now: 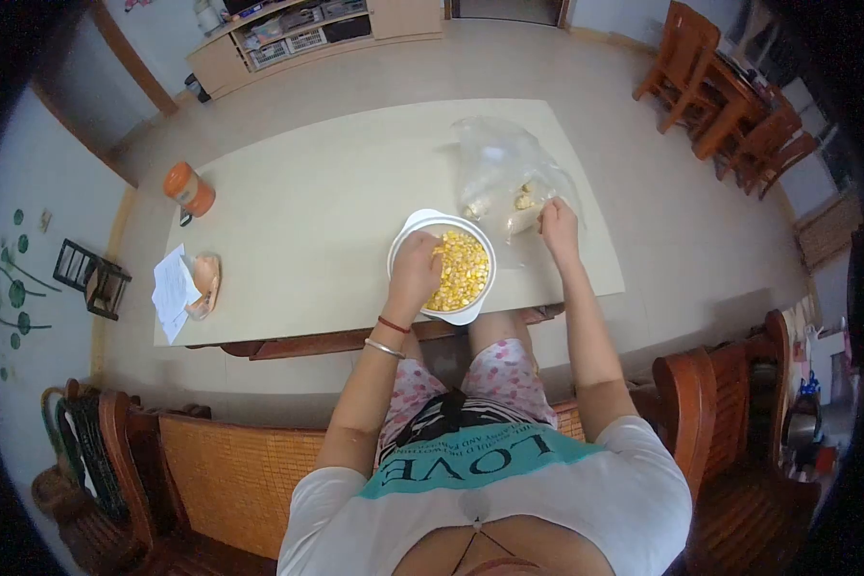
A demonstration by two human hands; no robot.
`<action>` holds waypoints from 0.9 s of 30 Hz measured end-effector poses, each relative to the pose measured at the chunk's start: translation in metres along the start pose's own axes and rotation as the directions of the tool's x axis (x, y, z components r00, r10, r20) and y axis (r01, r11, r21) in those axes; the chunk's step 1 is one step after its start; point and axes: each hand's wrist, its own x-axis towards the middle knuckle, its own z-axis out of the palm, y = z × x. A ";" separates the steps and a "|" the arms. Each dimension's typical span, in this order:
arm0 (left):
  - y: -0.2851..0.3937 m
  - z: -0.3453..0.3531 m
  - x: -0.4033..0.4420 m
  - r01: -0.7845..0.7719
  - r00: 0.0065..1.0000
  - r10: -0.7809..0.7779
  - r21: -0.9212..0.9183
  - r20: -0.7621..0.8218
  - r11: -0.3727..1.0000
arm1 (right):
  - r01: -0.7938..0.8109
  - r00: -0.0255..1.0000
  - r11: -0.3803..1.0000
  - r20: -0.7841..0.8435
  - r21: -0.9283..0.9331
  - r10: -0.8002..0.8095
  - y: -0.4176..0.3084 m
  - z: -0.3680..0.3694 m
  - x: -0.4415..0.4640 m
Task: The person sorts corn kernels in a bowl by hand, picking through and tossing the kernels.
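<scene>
A white two-handled bowl near the table's front edge holds many yellow corn kernels. Over its left side is my left hand, its fingers curled and touching or just above the kernels; what they hold, if anything, is hidden. To the right of the bowl lies a clear plastic bag with pale corn cobs in or beside it. My right hand is closed at the bag's right edge, its fingers pinched on the thin plastic.
On the cream table stand an orange-lidded jar at the back left and white papers beside a packet at the front left. A wooden bench is behind my body. Wooden chairs stand at the far right.
</scene>
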 end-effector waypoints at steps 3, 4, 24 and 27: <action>0.008 -0.005 -0.001 0.081 0.940 -0.001 -0.220 0.341 0.972 | -0.004 0.999 0.954 0.039 -0.300 0.016 -0.002 -0.012 0.006; 0.007 -0.005 -0.002 0.031 0.937 0.063 -0.259 0.344 0.965 | -0.023 0.996 0.925 0.068 -0.380 0.053 -0.012 -0.017 0.003; 0.013 -0.005 0.000 -0.190 0.853 0.295 -0.269 0.431 0.944 | 0.082 0.997 0.863 0.053 -0.499 -0.063 -0.037 -0.006 -0.025; 0.013 -0.004 0.000 -0.210 0.851 0.286 -0.215 0.441 0.954 | 0.115 0.988 0.889 -0.041 -0.444 -0.149 -0.043 -0.003 -0.031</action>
